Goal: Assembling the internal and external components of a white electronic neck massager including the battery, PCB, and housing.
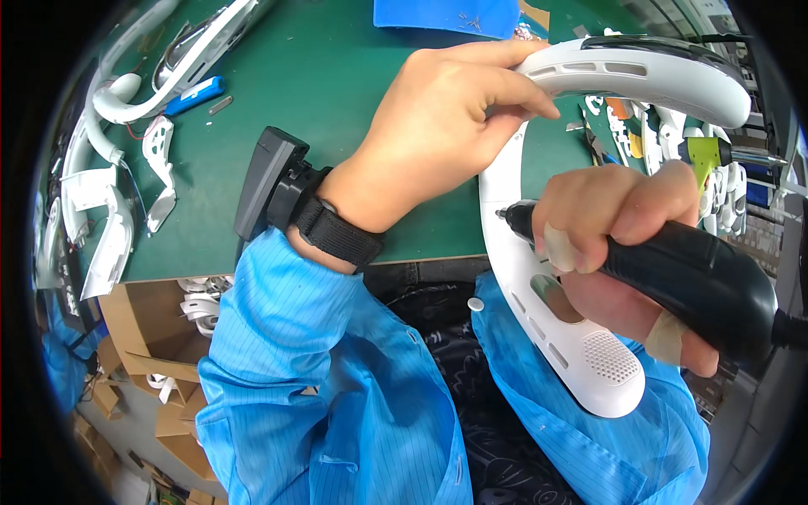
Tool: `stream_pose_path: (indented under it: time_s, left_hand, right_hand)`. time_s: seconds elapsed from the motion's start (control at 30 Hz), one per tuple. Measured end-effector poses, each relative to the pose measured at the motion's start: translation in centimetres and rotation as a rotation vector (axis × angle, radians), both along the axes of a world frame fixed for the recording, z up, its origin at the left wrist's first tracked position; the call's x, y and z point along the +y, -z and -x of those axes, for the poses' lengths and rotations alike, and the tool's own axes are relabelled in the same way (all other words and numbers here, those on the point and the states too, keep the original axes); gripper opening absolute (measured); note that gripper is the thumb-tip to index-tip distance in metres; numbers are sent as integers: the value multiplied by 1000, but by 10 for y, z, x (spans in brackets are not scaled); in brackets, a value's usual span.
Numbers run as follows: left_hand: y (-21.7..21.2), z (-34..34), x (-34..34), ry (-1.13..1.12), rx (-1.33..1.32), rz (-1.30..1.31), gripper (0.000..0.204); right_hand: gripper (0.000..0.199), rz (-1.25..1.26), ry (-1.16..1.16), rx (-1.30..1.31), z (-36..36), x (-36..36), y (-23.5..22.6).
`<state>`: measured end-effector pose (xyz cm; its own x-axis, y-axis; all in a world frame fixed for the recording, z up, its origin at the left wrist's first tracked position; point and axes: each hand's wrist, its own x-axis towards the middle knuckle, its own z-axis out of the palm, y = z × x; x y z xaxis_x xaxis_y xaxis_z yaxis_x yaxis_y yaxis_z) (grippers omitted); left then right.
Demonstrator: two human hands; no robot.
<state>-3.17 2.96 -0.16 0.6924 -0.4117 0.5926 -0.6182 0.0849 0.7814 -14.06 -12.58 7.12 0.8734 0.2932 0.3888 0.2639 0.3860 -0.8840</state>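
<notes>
My left hand (446,118) pinches the upper bend of a white U-shaped neck fan (500,181) between thumb and fingers. The fan has slotted vents and a dotted grille at its lower end, which hangs over my lap beyond the table edge. A black electric screwdriver (703,273) lies in my closed right hand (610,223), its cord leading off to the right. Its bit points left, at the fan's curved side; whether it sits in a screw I cannot tell. Tan tape wraps fingers of the right hand. A black device is strapped to my left wrist.
White fan shells (109,223) and a blue battery cell (195,95) lie on the green table (311,93) at left. A blue tray (446,15) holds small screws at the back. Pliers (593,139) and a green-black tool (707,153) are at right. A cardboard box (139,324) stands below left.
</notes>
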Motion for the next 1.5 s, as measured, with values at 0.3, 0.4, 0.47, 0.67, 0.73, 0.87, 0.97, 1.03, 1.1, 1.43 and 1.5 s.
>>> stream_pose_path:
  time_s: [0.3, 0.4, 0.47, 0.67, 0.73, 0.87, 0.97, 1.03, 1.1, 1.43, 1.5]
  left_hand:
    - [-4, 12, -9, -49, -64, -147, 34]
    - [-3, 19, -24, -99, 7, -83, 58]
    - [-8, 27, -32, -121, 140, 103, 65]
    - [-34, 41, -29, -67, 227, -15, 76]
    - [-39, 44, -21, -79, 162, -5, 73]
    - [-64, 59, 0, -157, 221, 16, 61]
    - [-73, 65, 17, -205, 160, 110, 57]
    - [-79, 68, 28, -228, 38, 221, 57]
    - [-97, 80, 38, -242, 129, 357, 61]
    - [-137, 105, 66, -598, -498, 404, 52]
    - [-136, 105, 50, -639, -552, 503, 53]
  right_hand:
    - [94, -219, -29, -99, -12, -22, 7]
    - [90, -247, 25, -114, -18, -38, -12]
    - [89, -331, 6, 14, -14, -39, -19]
    - [87, -251, 144, 1, 1, -51, -64]
    - [85, -250, 361, -65, 10, -65, -82]
    - [71, -51, 801, -98, 8, -105, -83]
    - [62, 128, 909, -36, 8, -125, -66]
    - [58, 161, 1017, -16, 8, -136, -51]
    - [45, 41, 1190, 3, 16, -169, -29]
    - [40, 131, 294, 151, 108, -9, -17]
    - [52, -198, -134, 458, 114, 17, -7]
